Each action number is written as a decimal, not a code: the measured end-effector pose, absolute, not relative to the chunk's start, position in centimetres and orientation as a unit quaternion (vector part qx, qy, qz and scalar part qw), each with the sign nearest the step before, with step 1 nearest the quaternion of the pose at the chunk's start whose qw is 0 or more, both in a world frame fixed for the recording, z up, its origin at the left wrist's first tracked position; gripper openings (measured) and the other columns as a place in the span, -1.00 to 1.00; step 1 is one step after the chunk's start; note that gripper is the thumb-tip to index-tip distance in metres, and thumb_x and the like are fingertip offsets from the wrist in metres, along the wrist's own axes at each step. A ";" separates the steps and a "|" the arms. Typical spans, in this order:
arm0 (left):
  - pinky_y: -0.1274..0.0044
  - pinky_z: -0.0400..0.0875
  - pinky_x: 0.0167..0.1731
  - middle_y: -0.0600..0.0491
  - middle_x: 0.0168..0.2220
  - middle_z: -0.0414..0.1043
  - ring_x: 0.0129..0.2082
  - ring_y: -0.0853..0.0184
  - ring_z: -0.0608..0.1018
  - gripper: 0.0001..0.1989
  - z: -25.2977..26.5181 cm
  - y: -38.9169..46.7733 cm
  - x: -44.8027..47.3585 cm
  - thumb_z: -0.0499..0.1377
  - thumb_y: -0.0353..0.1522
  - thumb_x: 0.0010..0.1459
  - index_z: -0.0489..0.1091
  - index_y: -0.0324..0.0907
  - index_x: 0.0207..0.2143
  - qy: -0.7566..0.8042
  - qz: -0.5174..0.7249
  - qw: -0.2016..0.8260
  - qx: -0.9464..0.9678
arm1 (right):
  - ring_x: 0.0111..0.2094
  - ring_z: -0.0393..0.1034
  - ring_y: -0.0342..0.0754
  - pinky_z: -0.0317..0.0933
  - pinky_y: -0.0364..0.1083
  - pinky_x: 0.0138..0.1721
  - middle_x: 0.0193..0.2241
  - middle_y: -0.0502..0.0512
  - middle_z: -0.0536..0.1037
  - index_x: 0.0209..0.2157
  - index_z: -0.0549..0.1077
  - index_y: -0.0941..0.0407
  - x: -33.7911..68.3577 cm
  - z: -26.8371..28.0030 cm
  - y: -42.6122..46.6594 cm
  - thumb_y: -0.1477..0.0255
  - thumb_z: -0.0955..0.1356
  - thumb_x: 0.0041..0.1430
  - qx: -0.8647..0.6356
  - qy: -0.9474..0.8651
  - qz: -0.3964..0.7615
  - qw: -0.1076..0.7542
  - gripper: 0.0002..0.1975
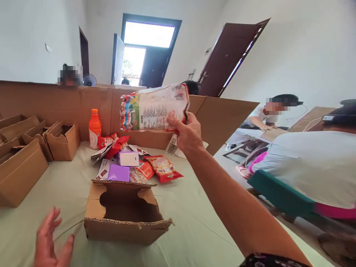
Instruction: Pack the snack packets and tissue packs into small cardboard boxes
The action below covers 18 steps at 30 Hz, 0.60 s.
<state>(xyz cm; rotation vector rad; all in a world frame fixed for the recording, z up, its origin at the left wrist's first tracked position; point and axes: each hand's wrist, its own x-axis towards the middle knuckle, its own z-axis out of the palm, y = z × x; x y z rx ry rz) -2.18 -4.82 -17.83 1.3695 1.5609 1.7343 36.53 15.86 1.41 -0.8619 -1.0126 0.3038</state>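
My right hand point(190, 131) pinches one end of a printed plastic food packet point(155, 108), raised above the far part of the table. The packet is white with a colourful end and lines of small text. My left hand point(51, 241) is low at the left with fingers apart, holding nothing. Between me and the goods stands an open cardboard box point(128, 230), its inside dark. Behind the box lie red snack packets point(164, 168), a purple box point(118, 173) and a white-and-purple box point(129, 158) in a pile.
An orange bottle point(95, 128) stands behind the pile, and a clear bottle point(171, 145) lies to its right. Several cardboard boxes point(62, 141) line the left. A cardboard wall point(228, 118) edges the back. People point(308, 167) sit at the right.
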 end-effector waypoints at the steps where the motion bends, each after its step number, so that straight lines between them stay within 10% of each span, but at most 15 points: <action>1: -0.01 0.17 0.29 -0.11 0.33 0.24 0.24 -0.05 0.38 -0.28 -16.2 -4.4 -2.4 0.30 -0.14 0.19 0.16 0.04 0.35 0.546 0.642 0.204 0.498 | -0.30 0.46 -0.03 0.41 -0.02 -0.20 -0.30 -0.03 0.56 -0.26 0.44 0.03 35.0 1.3 14.4 0.18 0.59 -0.30 -0.373 -0.483 0.189 0.770 -0.47; 8: 0.32 0.43 0.18 -0.05 0.30 0.32 0.29 0.09 0.39 -0.14 -7.0 -1.3 -1.7 0.45 -0.13 0.00 0.19 0.07 0.31 0.343 0.713 0.285 0.541 | -0.27 0.48 -0.04 0.43 -0.09 -0.22 -0.25 -0.02 0.62 -0.17 0.49 0.01 24.4 -3.0 5.5 0.19 0.61 -0.15 -0.272 -0.546 0.433 0.663 -0.50; 18: 0.65 0.50 -0.59 0.08 -0.20 0.59 -0.44 0.37 0.61 -0.31 -6.8 -1.9 -2.7 0.53 -0.24 -0.16 0.39 -0.07 0.03 0.366 0.691 0.429 0.452 | 0.06 0.50 0.15 0.44 0.10 0.04 0.08 0.17 0.57 0.18 0.35 -0.03 25.1 -3.6 3.1 0.05 0.60 -0.12 -0.198 -0.629 0.520 0.543 -0.15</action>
